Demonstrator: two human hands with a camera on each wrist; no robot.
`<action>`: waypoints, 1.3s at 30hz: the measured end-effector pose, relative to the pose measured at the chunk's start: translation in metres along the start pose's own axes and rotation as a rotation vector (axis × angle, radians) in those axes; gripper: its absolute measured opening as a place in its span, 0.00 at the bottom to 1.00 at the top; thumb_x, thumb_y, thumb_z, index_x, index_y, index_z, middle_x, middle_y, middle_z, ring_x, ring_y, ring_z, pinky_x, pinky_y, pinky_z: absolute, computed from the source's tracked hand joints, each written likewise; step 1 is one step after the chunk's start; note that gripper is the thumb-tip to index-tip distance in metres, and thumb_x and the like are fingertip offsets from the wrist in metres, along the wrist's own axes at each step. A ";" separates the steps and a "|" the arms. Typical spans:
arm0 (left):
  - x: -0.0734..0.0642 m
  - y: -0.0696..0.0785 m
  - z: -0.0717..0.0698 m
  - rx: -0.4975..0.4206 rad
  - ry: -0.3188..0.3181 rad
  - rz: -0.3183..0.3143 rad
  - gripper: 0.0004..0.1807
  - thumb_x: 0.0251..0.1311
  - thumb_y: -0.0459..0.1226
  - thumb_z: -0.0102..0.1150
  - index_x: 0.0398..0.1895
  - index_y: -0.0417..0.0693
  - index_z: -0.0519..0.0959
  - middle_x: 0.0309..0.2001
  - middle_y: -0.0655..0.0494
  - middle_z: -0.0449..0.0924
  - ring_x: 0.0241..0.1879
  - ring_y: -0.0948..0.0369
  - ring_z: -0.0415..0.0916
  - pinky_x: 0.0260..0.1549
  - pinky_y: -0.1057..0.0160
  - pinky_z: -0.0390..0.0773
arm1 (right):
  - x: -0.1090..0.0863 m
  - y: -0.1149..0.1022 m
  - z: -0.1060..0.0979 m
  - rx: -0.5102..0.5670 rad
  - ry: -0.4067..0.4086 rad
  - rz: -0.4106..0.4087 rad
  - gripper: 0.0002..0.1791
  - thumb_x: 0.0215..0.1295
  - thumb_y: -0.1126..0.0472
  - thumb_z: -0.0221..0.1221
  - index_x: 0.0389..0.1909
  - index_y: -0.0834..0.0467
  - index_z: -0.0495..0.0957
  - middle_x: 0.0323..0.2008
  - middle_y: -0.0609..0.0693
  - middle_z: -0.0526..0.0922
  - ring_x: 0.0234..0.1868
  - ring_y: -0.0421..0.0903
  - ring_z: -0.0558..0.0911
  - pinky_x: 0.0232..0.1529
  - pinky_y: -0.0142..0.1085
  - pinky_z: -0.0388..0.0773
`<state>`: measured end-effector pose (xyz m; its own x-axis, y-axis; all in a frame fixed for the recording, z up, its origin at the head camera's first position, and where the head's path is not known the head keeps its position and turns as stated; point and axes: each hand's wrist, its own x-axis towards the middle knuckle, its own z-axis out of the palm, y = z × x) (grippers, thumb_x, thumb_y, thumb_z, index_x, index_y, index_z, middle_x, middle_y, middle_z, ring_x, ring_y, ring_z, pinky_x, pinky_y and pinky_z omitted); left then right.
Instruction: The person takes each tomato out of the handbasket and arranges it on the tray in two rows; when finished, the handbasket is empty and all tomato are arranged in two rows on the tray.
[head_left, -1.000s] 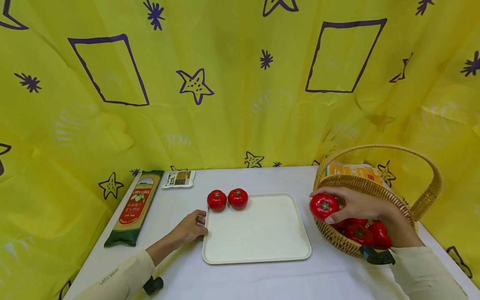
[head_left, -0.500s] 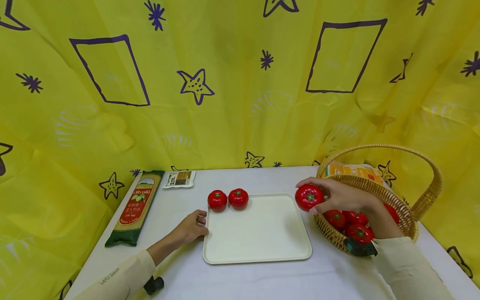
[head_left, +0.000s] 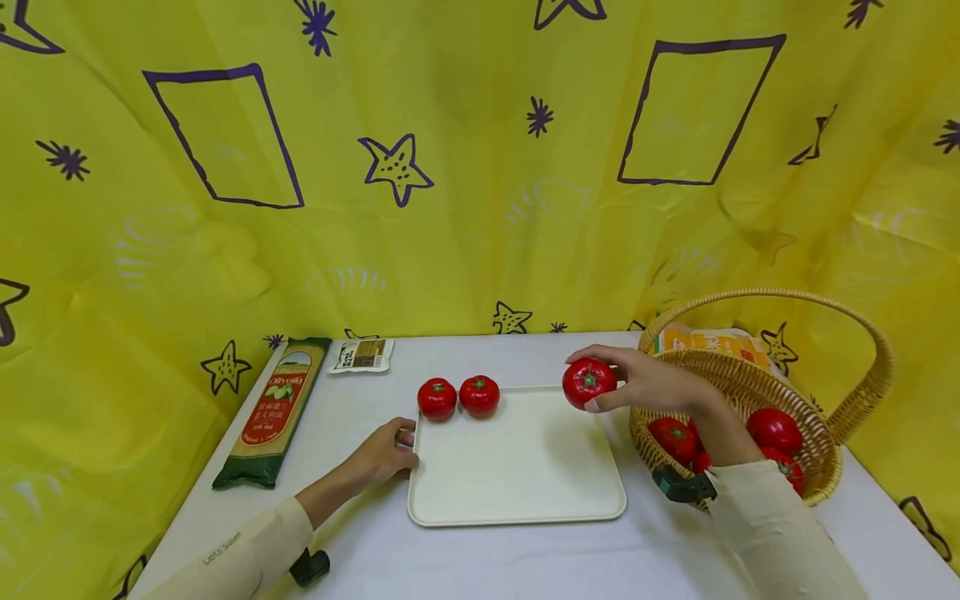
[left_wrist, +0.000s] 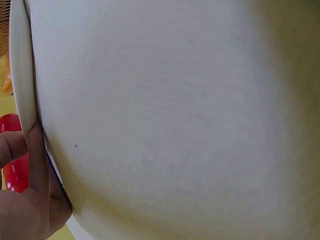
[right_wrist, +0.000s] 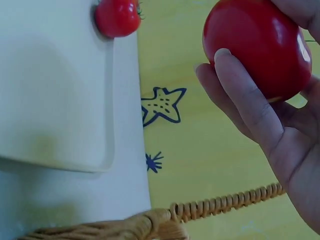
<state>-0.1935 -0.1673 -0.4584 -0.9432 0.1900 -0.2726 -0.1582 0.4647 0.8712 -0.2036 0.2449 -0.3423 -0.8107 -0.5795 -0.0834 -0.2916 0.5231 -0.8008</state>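
Note:
A red tomato (head_left: 588, 382) is held by my right hand (head_left: 647, 381) above the tray's far right corner, thumb on the near side. The right wrist view shows fingers curled round the tomato (right_wrist: 255, 47). At the left rim of a cream rectangular tray (head_left: 517, 467), my left hand (head_left: 384, 454) grips the edge; in the left wrist view its fingers (left_wrist: 38, 165) lie against the rim. Two more tomatoes, one at the corner (head_left: 437, 399) and one beside it (head_left: 479, 396), sit at the tray's far left. Several tomatoes (head_left: 775, 431) lie in a wicker basket (head_left: 825, 487), partly hidden by my right forearm.
The basket's tall arched handle (head_left: 765, 292) rises at the right, with an orange package (head_left: 712, 340) behind it. A long pasta packet (head_left: 274, 414) lies at the left and a small white-and-brown packet (head_left: 363, 356) at the back. A yellow curtain (head_left: 480, 250) hangs beyond the table.
My right hand has carried the tomato leftward from over the basket to above the tray's far right corner. The left hand stays at the tray's left rim.

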 end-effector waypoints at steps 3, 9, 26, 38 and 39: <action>0.000 0.001 0.000 -0.003 -0.003 -0.006 0.34 0.49 0.20 0.62 0.64 0.29 0.67 0.45 0.43 0.73 0.38 0.57 0.77 0.35 0.58 0.88 | 0.008 0.000 0.003 0.014 0.007 -0.003 0.33 0.61 0.54 0.68 0.67 0.48 0.69 0.59 0.57 0.76 0.54 0.53 0.79 0.49 0.40 0.84; -0.001 0.002 0.000 -0.015 -0.002 -0.011 0.34 0.49 0.20 0.62 0.64 0.29 0.66 0.45 0.42 0.73 0.38 0.56 0.77 0.34 0.57 0.88 | 0.021 0.002 0.011 0.039 0.041 0.006 0.33 0.61 0.55 0.68 0.68 0.50 0.69 0.61 0.59 0.74 0.54 0.53 0.79 0.49 0.40 0.83; -0.001 0.002 0.000 -0.006 0.011 -0.017 0.34 0.49 0.20 0.63 0.64 0.30 0.67 0.45 0.42 0.73 0.39 0.56 0.77 0.34 0.57 0.88 | 0.057 0.010 0.033 0.107 0.069 0.038 0.35 0.59 0.57 0.70 0.68 0.53 0.71 0.58 0.58 0.78 0.53 0.52 0.79 0.49 0.39 0.83; -0.002 0.003 0.000 0.015 0.008 -0.021 0.34 0.50 0.21 0.63 0.64 0.30 0.67 0.46 0.42 0.74 0.39 0.56 0.77 0.34 0.57 0.88 | 0.072 0.015 0.048 0.095 0.104 0.081 0.37 0.58 0.56 0.71 0.68 0.56 0.70 0.58 0.60 0.78 0.55 0.55 0.77 0.52 0.41 0.83; -0.002 0.003 0.000 0.017 0.007 -0.021 0.34 0.50 0.21 0.64 0.64 0.30 0.67 0.46 0.42 0.74 0.38 0.56 0.77 0.34 0.57 0.88 | 0.073 0.016 0.048 0.095 0.106 0.084 0.36 0.58 0.56 0.71 0.68 0.56 0.70 0.58 0.61 0.77 0.56 0.55 0.77 0.52 0.42 0.83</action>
<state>-0.1921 -0.1658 -0.4552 -0.9418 0.1735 -0.2880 -0.1733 0.4835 0.8580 -0.2429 0.1811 -0.3898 -0.8804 -0.4649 -0.0932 -0.1757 0.5024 -0.8466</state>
